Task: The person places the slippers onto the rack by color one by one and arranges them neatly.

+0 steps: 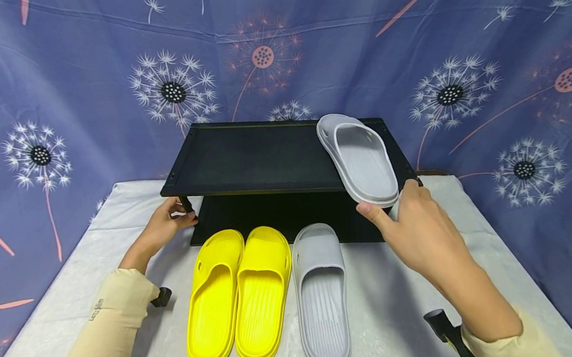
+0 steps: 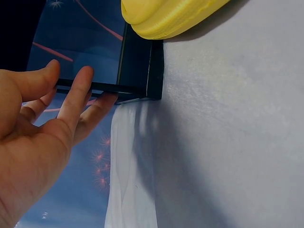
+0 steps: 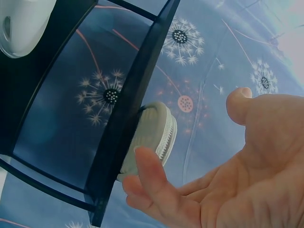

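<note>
A black two-tier shoe rack (image 1: 253,154) stands towards the back of the table. On the right of its top shelf lies a grey slipper (image 1: 367,156), heel towards me and sticking out past the front edge. My right hand (image 1: 424,232) is at that heel, thumb stretched out beside it. In the right wrist view its fingers (image 3: 151,171) are loosely extended at the slipper's end. My left hand (image 1: 163,226) is at the rack's front left post, and its fingers (image 2: 78,90) touch the dark bar there without closing round it.
In front of the rack a pair of yellow slippers (image 1: 214,300) lies beside a second grey slipper (image 1: 323,314), toes towards the rack. A white cloth (image 1: 378,351) covers the table. Behind hangs a blue curtain (image 1: 326,37) with a dandelion print.
</note>
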Demonstrator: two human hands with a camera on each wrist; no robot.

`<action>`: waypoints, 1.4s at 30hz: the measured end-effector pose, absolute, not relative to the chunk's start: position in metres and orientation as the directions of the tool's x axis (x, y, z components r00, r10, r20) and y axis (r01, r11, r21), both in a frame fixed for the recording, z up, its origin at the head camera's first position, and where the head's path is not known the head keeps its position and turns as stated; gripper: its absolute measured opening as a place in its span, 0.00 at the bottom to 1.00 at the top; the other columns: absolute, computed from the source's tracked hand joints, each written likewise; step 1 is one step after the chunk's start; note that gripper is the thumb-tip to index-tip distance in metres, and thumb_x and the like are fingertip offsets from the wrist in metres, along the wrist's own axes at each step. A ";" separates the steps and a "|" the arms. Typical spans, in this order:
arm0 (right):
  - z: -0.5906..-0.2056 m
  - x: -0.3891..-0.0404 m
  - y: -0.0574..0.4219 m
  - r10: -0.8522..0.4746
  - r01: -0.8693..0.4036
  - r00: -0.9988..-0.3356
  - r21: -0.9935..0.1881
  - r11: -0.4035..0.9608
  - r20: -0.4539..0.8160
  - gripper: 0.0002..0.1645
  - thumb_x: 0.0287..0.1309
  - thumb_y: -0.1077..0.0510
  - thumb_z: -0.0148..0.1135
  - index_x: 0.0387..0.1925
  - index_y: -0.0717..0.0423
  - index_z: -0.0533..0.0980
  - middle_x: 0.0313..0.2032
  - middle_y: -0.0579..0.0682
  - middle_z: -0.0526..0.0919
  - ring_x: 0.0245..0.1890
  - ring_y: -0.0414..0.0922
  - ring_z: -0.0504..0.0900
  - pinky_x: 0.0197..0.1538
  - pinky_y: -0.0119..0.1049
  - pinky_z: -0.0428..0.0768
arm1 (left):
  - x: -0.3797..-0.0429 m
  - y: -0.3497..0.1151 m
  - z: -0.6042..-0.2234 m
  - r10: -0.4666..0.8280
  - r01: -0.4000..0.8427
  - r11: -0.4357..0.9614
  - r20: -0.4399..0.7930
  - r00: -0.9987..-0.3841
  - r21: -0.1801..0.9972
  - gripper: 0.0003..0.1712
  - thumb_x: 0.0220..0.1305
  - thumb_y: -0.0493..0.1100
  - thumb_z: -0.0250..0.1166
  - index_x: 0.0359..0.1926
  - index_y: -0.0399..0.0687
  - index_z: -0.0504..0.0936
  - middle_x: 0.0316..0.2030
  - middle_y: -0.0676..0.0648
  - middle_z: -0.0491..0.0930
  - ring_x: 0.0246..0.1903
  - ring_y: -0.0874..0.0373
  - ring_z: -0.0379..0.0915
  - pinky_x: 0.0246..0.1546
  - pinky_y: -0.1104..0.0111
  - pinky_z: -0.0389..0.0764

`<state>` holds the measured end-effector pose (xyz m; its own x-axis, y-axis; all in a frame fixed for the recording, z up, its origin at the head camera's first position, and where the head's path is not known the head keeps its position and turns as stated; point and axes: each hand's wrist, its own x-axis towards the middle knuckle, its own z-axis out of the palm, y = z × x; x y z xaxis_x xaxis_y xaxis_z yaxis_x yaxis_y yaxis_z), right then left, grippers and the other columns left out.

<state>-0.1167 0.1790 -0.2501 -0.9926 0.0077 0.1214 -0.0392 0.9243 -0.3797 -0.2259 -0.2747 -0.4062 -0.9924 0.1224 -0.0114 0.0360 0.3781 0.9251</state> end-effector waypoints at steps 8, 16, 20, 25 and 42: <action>-0.257 -0.107 0.176 0.020 -0.013 -0.997 -0.399 0.917 0.079 0.64 0.54 0.19 0.43 0.61 0.76 0.54 0.51 0.73 0.70 0.40 0.70 0.76 0.36 0.60 0.72 | -0.224 -0.274 -0.406 0.119 0.035 0.378 -0.011 -0.993 0.925 0.14 0.67 0.31 0.57 0.50 0.33 0.63 0.46 0.35 0.66 0.47 0.40 0.79 0.53 0.52 0.76; -0.265 -0.102 0.173 0.015 -0.006 -0.999 -0.393 0.919 0.051 0.68 0.54 0.19 0.44 0.64 0.79 0.49 0.46 0.78 0.74 0.38 0.70 0.78 0.36 0.60 0.74 | -0.226 -0.274 -0.405 0.130 0.039 0.357 -0.009 -0.991 0.933 0.14 0.68 0.32 0.58 0.49 0.33 0.63 0.46 0.35 0.65 0.49 0.33 0.75 0.53 0.52 0.76; -0.266 -0.099 0.172 0.014 -0.009 -0.998 -0.398 0.917 0.054 0.61 0.53 0.19 0.45 0.54 0.75 0.58 0.38 0.71 0.76 0.32 0.64 0.79 0.31 0.54 0.74 | -0.227 -0.275 -0.406 0.133 0.040 0.359 -0.008 -0.991 0.932 0.15 0.68 0.33 0.58 0.49 0.33 0.63 0.46 0.35 0.65 0.49 0.33 0.75 0.54 0.52 0.76; -0.271 -0.095 0.170 0.005 -0.017 -0.999 -0.409 0.912 0.052 0.59 0.53 0.19 0.46 0.52 0.74 0.60 0.43 0.70 0.75 0.33 0.63 0.80 0.32 0.54 0.74 | -0.227 -0.275 -0.407 0.130 0.038 0.361 -0.010 -0.991 0.932 0.15 0.68 0.33 0.58 0.49 0.33 0.63 0.46 0.34 0.65 0.49 0.33 0.75 0.54 0.52 0.76; -0.304 -0.070 0.159 -0.013 -0.010 -1.000 -0.409 0.912 -0.003 0.71 0.49 0.17 0.47 0.64 0.79 0.51 0.54 0.75 0.71 0.39 0.64 0.80 0.38 0.57 0.77 | -0.226 -0.274 -0.405 0.131 0.044 0.373 -0.006 -0.991 0.927 0.15 0.67 0.32 0.58 0.49 0.33 0.63 0.46 0.35 0.65 0.48 0.35 0.77 0.53 0.52 0.77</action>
